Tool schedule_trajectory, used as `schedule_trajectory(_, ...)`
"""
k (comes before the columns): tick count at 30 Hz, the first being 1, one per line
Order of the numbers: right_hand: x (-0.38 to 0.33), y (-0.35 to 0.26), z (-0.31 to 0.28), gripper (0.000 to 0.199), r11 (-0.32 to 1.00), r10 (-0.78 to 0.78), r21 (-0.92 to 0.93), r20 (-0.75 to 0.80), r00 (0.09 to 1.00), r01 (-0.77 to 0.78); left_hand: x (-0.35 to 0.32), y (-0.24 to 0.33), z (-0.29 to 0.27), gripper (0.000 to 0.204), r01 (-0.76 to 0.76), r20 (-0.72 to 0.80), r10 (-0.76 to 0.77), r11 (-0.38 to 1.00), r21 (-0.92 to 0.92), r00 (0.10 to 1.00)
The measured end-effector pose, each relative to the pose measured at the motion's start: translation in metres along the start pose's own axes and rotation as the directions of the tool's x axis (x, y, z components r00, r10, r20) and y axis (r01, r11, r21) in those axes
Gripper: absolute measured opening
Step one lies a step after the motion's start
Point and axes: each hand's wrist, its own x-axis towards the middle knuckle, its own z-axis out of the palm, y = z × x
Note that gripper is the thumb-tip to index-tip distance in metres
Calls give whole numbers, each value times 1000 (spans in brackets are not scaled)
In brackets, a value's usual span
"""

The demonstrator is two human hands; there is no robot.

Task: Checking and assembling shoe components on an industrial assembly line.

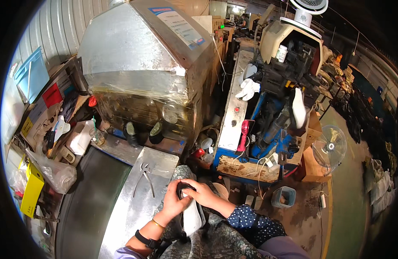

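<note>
A dark-rimmed shoe (191,219) with a pale inner face was held over the lap, above the floral apron (227,242). Its far end was gripped from both sides by the closed fingers of the left hand (175,201) and the right hand (205,195), with the thumbs brought together over the pale face. From the fingers, the shoe was pointed back toward the body, its long axis running nearly straight away from them and tipped slightly to the right. Neither hand could be called nearer, since both were set on the same end; which end was the toe could not be told.

To the left, one pair of pliers (144,180) was laid on the metal table (118,218), well within the left hand's side. Beyond, two dark shoes (130,137) were stood before the hooded machine (125,54). To the right, one white glove (249,88), one pink handheld tool (244,134), one tub (283,197) and one caged fan (329,149) could be counted.
</note>
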Motion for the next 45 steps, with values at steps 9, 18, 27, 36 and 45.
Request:
schedule_trajectory(9,-87,28,32,27,971,234,103,-195,952,-217,8,-18,-16,56,190,23,-189,966,-176,982)
schedule_trajectory(18,-63,40,31,69,582,734,341,171,657,-738,-32,-2,-2,52,425,97,-496,611,-668,863)
schedule_trajectory(27,-42,8,21,52,651,319,-749,119,940,-126,-27,-8,-7,51,472,134,-513,614,-633,848)
schedule_trajectory(36,-106,13,14,64,775,617,-326,211,758,-541,-31,-9,-14,53,497,200,-475,655,-570,857)
schedule_trajectory(45,-65,22,40,64,674,432,538,269,861,-506,-31,-22,-9,54,344,127,-610,253,-904,782)
